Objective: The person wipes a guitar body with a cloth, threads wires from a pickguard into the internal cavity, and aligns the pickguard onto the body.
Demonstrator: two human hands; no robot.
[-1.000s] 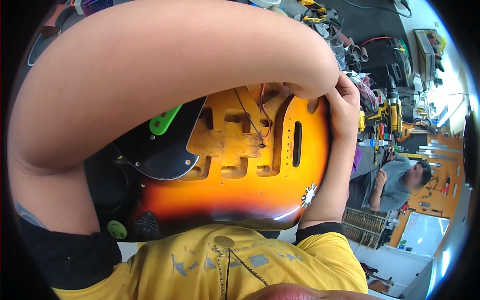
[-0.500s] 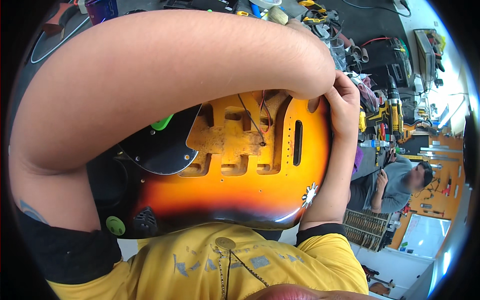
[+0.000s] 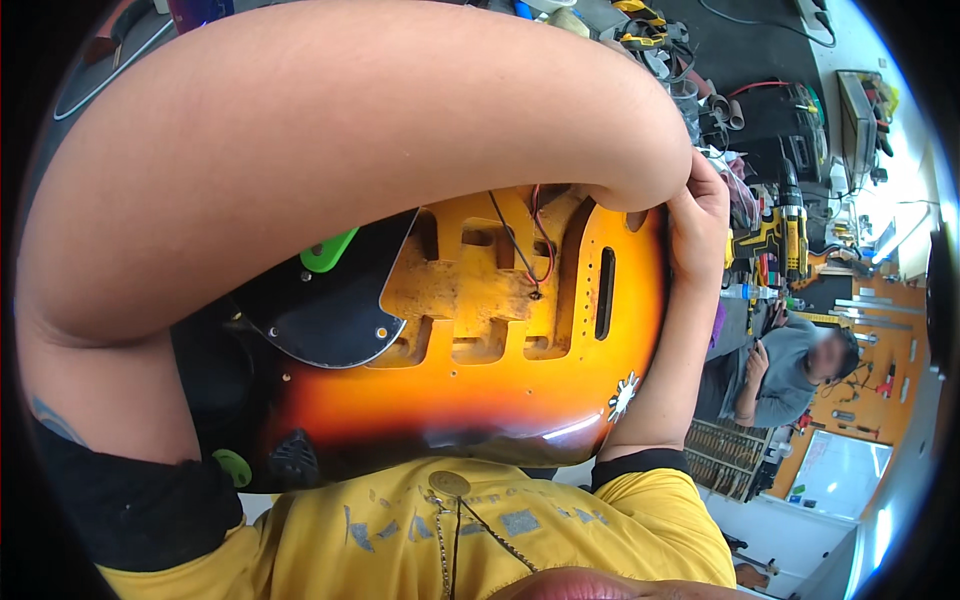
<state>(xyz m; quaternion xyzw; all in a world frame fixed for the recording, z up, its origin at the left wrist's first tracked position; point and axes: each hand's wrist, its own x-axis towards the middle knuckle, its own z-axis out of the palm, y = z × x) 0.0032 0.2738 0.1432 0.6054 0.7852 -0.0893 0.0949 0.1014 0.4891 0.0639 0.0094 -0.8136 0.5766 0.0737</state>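
The sunburst guitar body (image 3: 480,395) faces upward, its near edge just beside the yellow shirt (image 3: 340,500). The right hand (image 3: 700,225) is at its right end, fingers curled; whether they pinch anything cannot be told. The left forearm (image 3: 380,110) crosses the far edge, its hand hidden, so its grip cannot be told. The body looks stiff, fairly heavy and slick; its rounded rim offers safer hold than the delicate wires (image 3: 512,240).
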